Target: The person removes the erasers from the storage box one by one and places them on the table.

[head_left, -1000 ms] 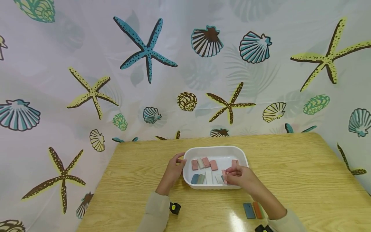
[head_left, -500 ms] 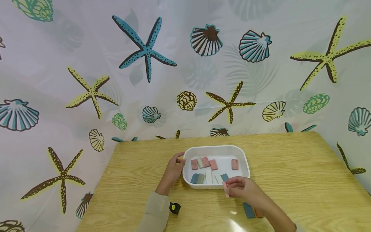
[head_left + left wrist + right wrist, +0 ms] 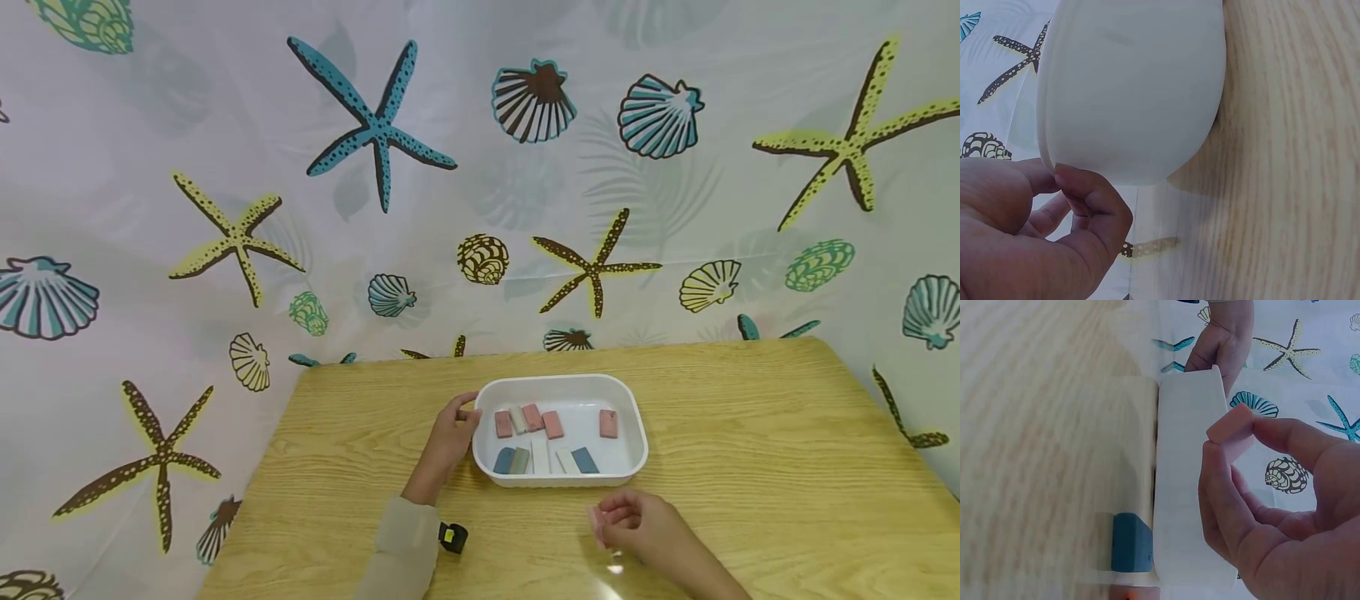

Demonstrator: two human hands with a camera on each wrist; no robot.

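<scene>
A white plastic tub (image 3: 630, 477) stands on the table with several small pink, white, grey and blue blocks inside. My left hand (image 3: 452, 433) holds the tub's left end; in the left wrist view, thumb and finger pinch its rim (image 3: 1047, 134). Just in front of the tub's near right side, my right hand (image 3: 648, 529) pinches a small pink block (image 3: 597, 527) above the table. The right wrist view shows this pink block (image 3: 1233, 428) tilted between thumb and fingertips, with slanted ends.
The right wrist view has a blue block (image 3: 1132, 544) on the table, and part of an orange piece (image 3: 1135, 592) at the bottom edge. The right arm hides them in the head view. A shell-patterned curtain (image 3: 420, 242) hangs behind the wooden table (image 3: 750, 433).
My right hand has lifted the pink block out of the tub and brought it toward me, over the table. The left hand stays at the tub's left end.
</scene>
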